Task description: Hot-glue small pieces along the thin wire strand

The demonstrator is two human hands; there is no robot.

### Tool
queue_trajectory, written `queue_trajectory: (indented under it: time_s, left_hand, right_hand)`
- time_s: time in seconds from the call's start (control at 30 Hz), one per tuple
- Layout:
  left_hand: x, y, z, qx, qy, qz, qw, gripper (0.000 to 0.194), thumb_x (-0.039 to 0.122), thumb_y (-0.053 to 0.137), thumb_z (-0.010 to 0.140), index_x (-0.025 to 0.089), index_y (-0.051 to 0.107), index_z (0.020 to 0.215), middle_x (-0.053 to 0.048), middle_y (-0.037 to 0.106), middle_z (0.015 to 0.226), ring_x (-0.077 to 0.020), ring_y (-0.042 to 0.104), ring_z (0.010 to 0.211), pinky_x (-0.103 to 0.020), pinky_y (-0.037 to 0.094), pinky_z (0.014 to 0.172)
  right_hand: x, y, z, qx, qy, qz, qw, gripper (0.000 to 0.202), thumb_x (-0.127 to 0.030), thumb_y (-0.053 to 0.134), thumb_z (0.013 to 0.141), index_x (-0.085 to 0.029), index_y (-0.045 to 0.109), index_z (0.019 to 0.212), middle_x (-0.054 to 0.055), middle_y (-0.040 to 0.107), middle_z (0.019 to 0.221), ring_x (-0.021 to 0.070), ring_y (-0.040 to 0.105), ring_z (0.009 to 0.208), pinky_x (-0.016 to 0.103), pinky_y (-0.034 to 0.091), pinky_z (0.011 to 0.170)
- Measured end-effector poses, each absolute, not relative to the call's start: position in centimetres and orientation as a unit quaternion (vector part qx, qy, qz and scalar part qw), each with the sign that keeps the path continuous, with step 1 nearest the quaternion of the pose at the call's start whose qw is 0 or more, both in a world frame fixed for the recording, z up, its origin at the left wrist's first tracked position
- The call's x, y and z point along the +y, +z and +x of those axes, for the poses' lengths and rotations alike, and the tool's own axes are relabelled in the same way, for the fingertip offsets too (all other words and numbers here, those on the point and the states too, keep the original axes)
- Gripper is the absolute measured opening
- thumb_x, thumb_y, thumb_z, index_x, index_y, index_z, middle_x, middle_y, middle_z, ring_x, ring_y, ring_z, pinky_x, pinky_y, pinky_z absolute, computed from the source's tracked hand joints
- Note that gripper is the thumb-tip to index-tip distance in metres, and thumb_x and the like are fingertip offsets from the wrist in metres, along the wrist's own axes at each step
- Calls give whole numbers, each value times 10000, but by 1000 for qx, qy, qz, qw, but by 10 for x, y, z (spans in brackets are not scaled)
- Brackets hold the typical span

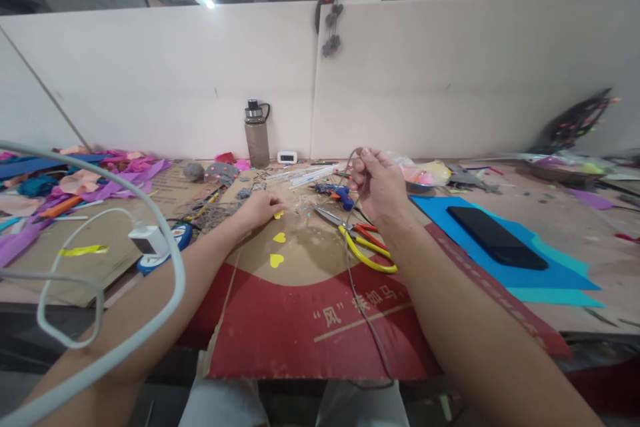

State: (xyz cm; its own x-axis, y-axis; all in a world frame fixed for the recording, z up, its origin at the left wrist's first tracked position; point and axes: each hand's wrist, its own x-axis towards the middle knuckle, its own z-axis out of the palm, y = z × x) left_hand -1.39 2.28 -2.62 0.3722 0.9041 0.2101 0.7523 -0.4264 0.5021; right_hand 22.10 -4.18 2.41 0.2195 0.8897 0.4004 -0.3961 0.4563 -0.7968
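Note:
My right hand [379, 183] is raised above the cardboard [310, 247], its thumb and fingers pinched on a thin grey cord [353, 273]. From there the cord hangs in a long curve down past the red front edge. Low over the board, my left hand [261, 211] has its fingers curled together at a small yellow heart [279, 215], partly covered by the fingertips. Two more yellow hearts, a middle one [279, 237] and a nearer one [277, 260], lie in a row towards me. Yellow-handled scissors [367, 260] and red-handled pliers [367, 235] rest beneath my right hand.
A blue glue gun [343, 197] lies behind the scissors. To the right, a black phone [495, 237] rests on blue sheets [560, 273]. A bottle [257, 137] and a small clock [287, 157] stand by the wall. A white cable [175, 280] loops across the left foreground.

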Motion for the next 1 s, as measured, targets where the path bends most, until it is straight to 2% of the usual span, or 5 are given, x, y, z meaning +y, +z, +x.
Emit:
queue_trajectory:
  time_s: [0.13, 0.3, 0.57, 0.73, 1.0]
  left_hand:
    - [27, -24, -18, 524, 245, 808, 113, 308, 321, 524, 802, 180, 631, 550, -7, 551, 490, -147, 468, 504, -265, 349, 545]
    - [14, -8, -13, 496, 357, 790, 47, 210, 327, 571, 788, 160, 682, 724, -69, 672, 789, -191, 566, 792, -291, 411, 737]
    - [-26, 8, 16, 372, 179, 630, 658, 741, 758, 348, 784, 95, 663, 686, -113, 646, 692, -98, 511, 523, -193, 262, 405]
    - [-19, 8, 12, 308, 299, 581, 692, 300, 365, 758, 689, 101, 622, 651, -9, 548, 540, -16, 364, 416, -127, 147, 348]
    - [-5, 21, -3, 330, 457, 444, 697, 102, 105, 550, 861, 81, 645, 835, -66, 668, 754, 6, 454, 420, -59, 268, 314]
  right_hand:
    - [-45, 26, 217, -459, 462, -272, 709, 183, -319, 645, 784, -213, 499, 758, -79, 432, 606, 44, 353, 447, 169, 343, 394]
    - [-48, 21, 210, -484, 480, -264, 682, 238, -349, 690, 754, -210, 496, 757, -80, 464, 598, 44, 372, 442, 170, 335, 375]
    - [-64, 17, 189, -547, 488, -271, 624, 197, -361, 642, 797, -207, 518, 792, -78, 506, 596, 37, 391, 414, 175, 343, 391]
    - [-77, 18, 182, -687, 480, -290, 463, 176, -362, 579, 838, -198, 529, 798, -61, 546, 605, 48, 444, 442, 184, 361, 423]
    - [-77, 12, 182, -838, 382, -336, 198, 104, -233, 498, 850, -180, 580, 815, -32, 593, 615, 70, 503, 510, 198, 365, 484]
